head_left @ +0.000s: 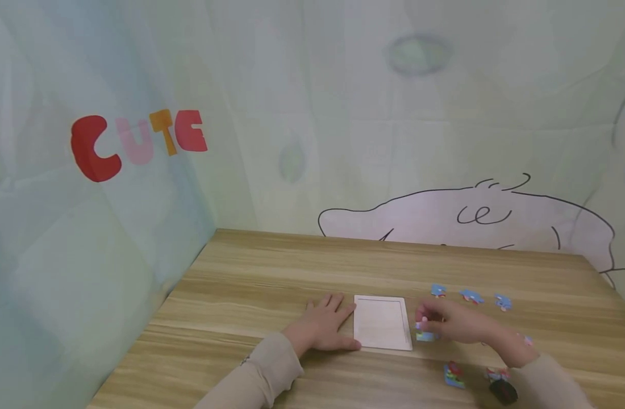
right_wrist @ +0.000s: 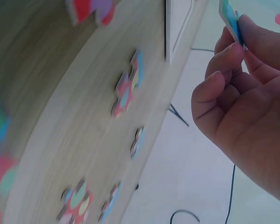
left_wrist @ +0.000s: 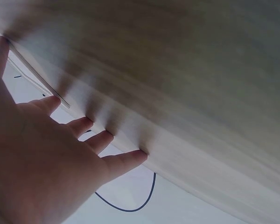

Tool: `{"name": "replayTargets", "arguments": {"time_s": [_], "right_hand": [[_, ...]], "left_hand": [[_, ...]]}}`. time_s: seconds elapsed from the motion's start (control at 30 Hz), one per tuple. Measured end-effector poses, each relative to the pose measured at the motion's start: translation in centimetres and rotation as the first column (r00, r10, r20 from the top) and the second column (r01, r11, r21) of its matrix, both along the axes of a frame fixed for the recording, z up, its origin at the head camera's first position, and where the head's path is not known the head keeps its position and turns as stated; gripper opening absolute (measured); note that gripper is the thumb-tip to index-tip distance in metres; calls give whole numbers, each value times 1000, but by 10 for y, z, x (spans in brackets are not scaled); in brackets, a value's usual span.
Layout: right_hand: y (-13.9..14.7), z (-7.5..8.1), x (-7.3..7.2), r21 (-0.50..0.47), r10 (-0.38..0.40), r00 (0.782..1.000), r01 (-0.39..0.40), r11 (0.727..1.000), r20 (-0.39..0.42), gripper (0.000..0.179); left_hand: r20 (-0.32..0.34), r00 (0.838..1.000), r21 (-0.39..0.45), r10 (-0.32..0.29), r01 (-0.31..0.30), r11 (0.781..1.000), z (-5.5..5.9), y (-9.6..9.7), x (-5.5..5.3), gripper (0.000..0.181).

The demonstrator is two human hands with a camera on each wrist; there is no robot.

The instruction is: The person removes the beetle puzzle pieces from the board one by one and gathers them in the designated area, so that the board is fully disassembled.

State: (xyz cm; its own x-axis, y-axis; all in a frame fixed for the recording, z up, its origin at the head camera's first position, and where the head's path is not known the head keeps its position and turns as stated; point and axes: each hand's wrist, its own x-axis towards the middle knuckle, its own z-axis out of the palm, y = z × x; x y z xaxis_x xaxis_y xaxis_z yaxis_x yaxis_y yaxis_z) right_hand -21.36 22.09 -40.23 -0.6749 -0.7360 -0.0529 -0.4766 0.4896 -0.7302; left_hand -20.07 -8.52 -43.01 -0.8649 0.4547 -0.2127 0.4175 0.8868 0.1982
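A white rectangular puzzle tray (head_left: 380, 325) with a thin dark line inside its border lies on the wooden table. My left hand (head_left: 325, 324) is spread on the table at the tray's left side, its thumb and index fingertip touching that edge. In the left wrist view the left hand's fingers (left_wrist: 126, 161) are straight and fanned out. To the right of the tray, my right hand (head_left: 455, 321) pinches a colourful jigsaw piece (head_left: 425, 335) between thumb and fingers. The right wrist view shows this piece (right_wrist: 230, 21) edge-on, raised off the table.
Blue jigsaw pieces (head_left: 471, 296) lie in a row behind the right hand. Nearer the front are a red-and-green piece (head_left: 453, 375) and another piece (head_left: 498, 373) beside the dark wrist device (head_left: 504, 391). A printed cloth backdrop (head_left: 292, 113) stands behind the table.
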Motion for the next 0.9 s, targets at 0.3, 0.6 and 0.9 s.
{"name": "replayTargets", "arguments": {"time_s": [0.3, 0.6, 0.9], "right_hand": [[35, 4, 14, -38, -3, 991, -2, 999, -134, 6], [66, 2, 24, -73, 11, 995, -18, 997, -98, 4], [87, -2, 34, -112, 21, 993, -34, 993, -114, 12]], "left_hand": [[-9, 1000, -2, -8, 8, 1000, -2, -1, -1, 86], [-2, 1000, -4, -6, 6, 1000, -4, -2, -2, 86], [-1, 1000, -3, -7, 7, 1000, -3, -2, -2, 86]]}}
